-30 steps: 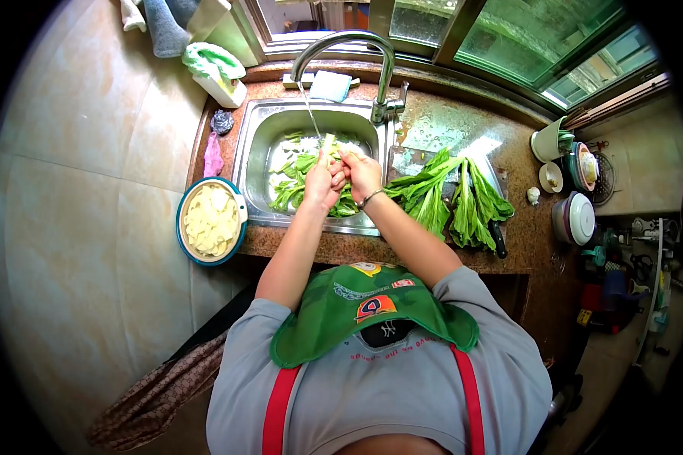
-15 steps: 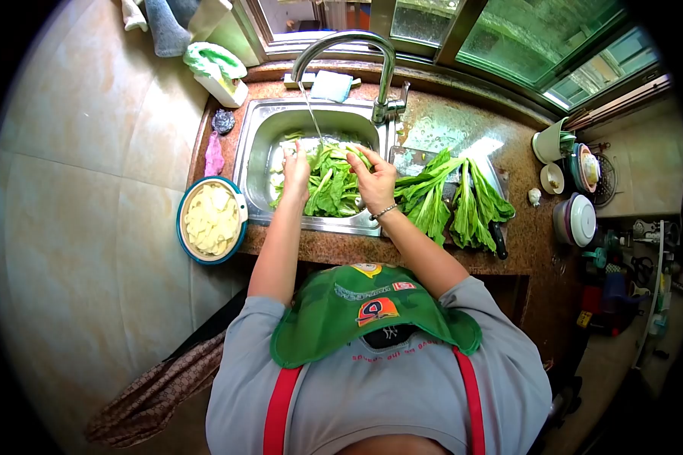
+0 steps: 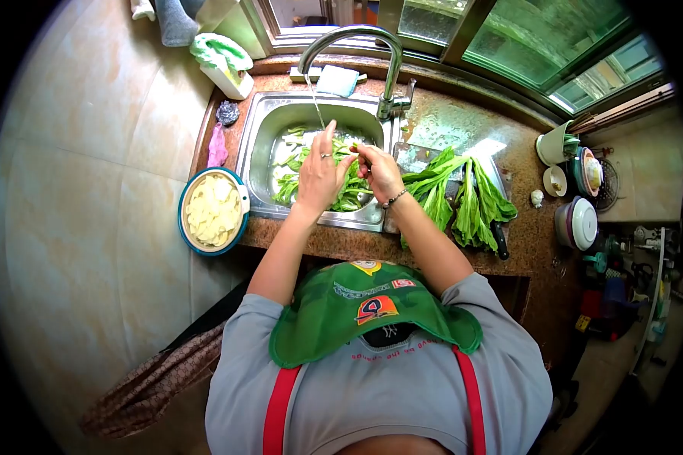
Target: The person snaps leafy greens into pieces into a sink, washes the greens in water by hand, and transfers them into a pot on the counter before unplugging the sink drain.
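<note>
My left hand (image 3: 320, 173) is over the steel sink (image 3: 255, 178), its fingers stretched out and nothing visibly gripped. Just right of it, my right hand (image 3: 381, 173) has its fingers curled in a pinch near the left thumb; what they hold, if anything, is too small to name. Beneath both hands lie loose leafy greens (image 3: 287, 188) in the wet basin, partly hidden by the hands. Water runs in a thin stream from the curved faucet (image 3: 399, 64) behind my hands.
Whole bunches of greens (image 3: 474, 205) lie right of the sink, with a black-handled knife (image 3: 499, 240) beside them. A bowl of pale slices (image 3: 214, 211) stands at left. A blue cloth (image 3: 337, 80) lies behind the sink, and bowls (image 3: 577, 221) stand at the far right.
My left hand has moved right, close to my right hand, and its fingers are now stretched out. My right fingers have curled in. The greens lie lower and more spread out in the sink.
</note>
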Demonstrator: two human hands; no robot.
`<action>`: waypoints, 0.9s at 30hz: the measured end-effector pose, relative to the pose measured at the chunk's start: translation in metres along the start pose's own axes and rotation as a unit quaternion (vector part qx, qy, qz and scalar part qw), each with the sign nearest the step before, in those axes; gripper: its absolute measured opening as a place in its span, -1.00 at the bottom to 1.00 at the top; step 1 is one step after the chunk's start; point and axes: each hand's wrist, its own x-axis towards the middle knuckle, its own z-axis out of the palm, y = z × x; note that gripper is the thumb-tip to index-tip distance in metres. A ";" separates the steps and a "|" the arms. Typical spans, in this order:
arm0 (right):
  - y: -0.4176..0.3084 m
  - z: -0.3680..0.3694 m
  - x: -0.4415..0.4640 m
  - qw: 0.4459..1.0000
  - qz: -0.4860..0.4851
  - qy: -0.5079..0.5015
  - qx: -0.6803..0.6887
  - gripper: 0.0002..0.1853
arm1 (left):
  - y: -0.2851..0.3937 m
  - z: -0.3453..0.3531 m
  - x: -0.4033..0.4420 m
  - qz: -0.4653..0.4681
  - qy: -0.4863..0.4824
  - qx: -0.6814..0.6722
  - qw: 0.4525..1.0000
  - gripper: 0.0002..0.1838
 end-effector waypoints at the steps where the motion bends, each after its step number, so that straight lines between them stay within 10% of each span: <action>1: -0.001 0.003 -0.002 1.000 0.014 0.010 -0.001 -0.77 | -0.009 0.002 -0.002 -0.030 -0.071 -0.023 0.997 -0.77; 14: 0.024 -0.012 0.047 0.996 0.049 0.077 -0.005 -0.67 | 0.011 -0.006 -0.054 0.012 -0.191 -0.012 0.982 -0.89; 18: 0.037 -0.058 0.128 0.939 -0.056 0.012 -0.338 -0.26 | 0.009 -0.024 -0.098 -0.079 -0.135 -0.054 0.986 -0.87; 27: -0.005 -0.083 0.109 0.890 0.065 -0.060 -0.448 -0.63 | -0.031 -0.077 -0.177 -0.359 -0.009 -0.016 0.933 -0.84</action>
